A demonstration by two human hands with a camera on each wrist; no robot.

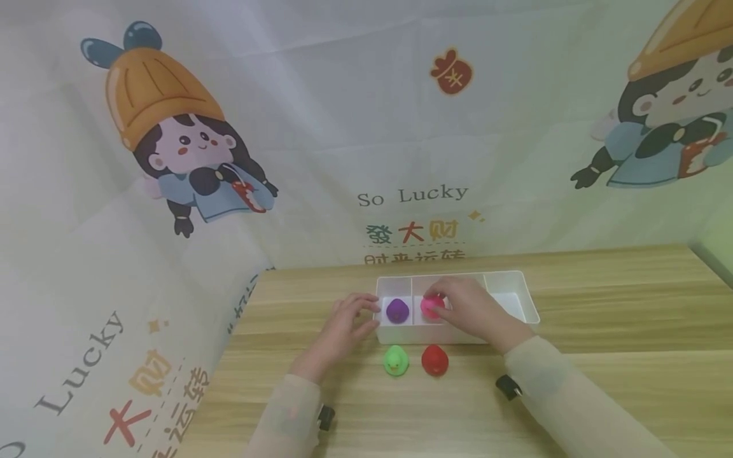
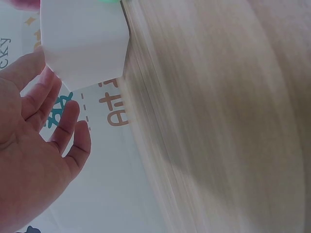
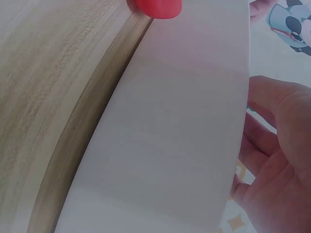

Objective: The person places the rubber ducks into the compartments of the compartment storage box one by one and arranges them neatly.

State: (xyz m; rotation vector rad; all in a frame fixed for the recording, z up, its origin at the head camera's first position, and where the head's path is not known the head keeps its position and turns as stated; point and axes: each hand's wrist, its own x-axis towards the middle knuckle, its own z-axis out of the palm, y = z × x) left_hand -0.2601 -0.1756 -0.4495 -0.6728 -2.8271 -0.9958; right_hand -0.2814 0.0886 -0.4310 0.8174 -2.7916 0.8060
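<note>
A white tray (image 1: 458,334) with three compartments stands on the table. My right hand (image 1: 466,306) reaches into its middle compartment, where thumb and fingers pinch a pink rubber duck (image 1: 431,308). In the right wrist view the tray's front wall (image 3: 165,126) hides those fingertips and the pink duck. A purple rubber duck (image 1: 397,311) sits in the left compartment. Loosely bent, the fingers of my left hand (image 1: 346,324) touch the tray's left end; the left wrist view shows this hand (image 2: 39,136) against the tray's corner (image 2: 85,48).
In front of the tray, a green rubber duck (image 1: 396,360) and a red rubber duck (image 1: 435,360) stand side by side on the wooden table (image 1: 607,305). A printed cloth (image 1: 321,127) hangs behind the table and along its left side.
</note>
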